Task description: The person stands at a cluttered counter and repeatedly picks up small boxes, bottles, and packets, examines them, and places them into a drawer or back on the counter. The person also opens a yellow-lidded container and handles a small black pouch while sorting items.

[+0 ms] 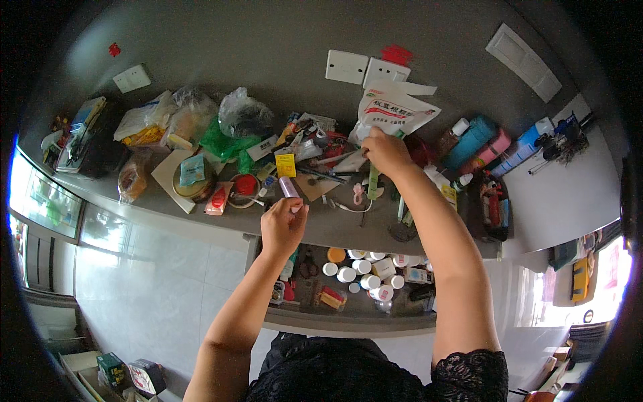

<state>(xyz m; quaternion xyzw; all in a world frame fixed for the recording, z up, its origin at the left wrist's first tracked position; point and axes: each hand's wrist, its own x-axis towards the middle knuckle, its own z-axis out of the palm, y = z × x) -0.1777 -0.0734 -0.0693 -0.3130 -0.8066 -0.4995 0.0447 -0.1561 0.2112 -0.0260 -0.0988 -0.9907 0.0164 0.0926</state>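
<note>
My left hand [282, 226] is closed around the lower end of a lilac cylinder [289, 187], just above the front part of the counter. Farther forward and to the right, my right hand [386, 153] has its fingers closed at the lower edge of a white printed plastic bag [396, 112], which stands up against the wall. Below those fingers is a pale green strip [373, 184]; whether they touch it I cannot tell. A small yellow packet [285, 165] lies just beyond the cylinder. Near it are a round red-topped container [246, 185] and a pink hair tie [358, 194].
Beneath the counter [321, 224] an open drawer [321, 320] holds several white bottles [362, 266]. Plastic bags, including a green bag [228, 144], crowd the counter's left. Teal [472, 141] and pink bottles [491, 151] lie at the right, beside a dark holder [494, 208].
</note>
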